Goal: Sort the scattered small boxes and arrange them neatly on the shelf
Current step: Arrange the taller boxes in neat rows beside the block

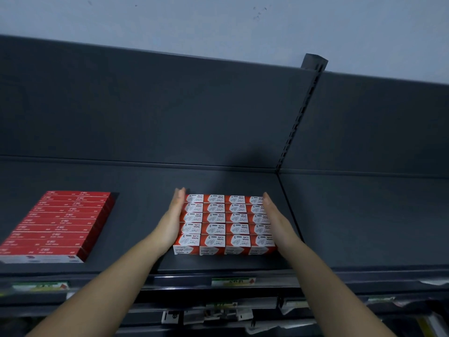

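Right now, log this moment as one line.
left hand: flat against left side of paper clip boxes | right hand: flat against right side | layout: neat grid on shelf | red boxes: separate block at left

Pale blue-grey wall [218, 20] on top, few dark marks [257, 15] upper right. Dark grey metal shelf [145, 181], matching back panel [170, 105]. Slotted upright [297, 117] separates two bays. Price label [233, 281] on front edge. Light dim.
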